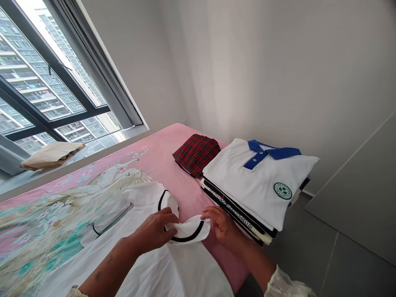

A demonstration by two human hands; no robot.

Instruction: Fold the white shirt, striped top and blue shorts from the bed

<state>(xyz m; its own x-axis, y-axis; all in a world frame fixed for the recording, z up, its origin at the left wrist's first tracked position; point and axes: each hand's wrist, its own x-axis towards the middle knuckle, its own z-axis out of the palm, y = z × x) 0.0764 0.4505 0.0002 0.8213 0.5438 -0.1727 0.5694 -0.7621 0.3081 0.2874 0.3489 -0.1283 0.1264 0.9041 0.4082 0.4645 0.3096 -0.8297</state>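
A white shirt (167,270) with black trim lies spread on the pink bed, its sleeve stretching toward the left. My left hand (159,229) pinches the shirt's rounded collar (188,231) near the neck opening. At the collar's right end, my right hand (219,222) holds the edge between thumb and fingers. Just beyond that hand sits a stack of folded clothes (235,212), topped by a white polo shirt (247,185) with a blue collar and a green round badge.
A folded red plaid garment (197,153) lies behind the stack, near the wall. The bed (173,138) has a patterned pink cover and ends at the right above a grey tiled floor (309,251). A brown paper bag (51,154) rests on the windowsill.
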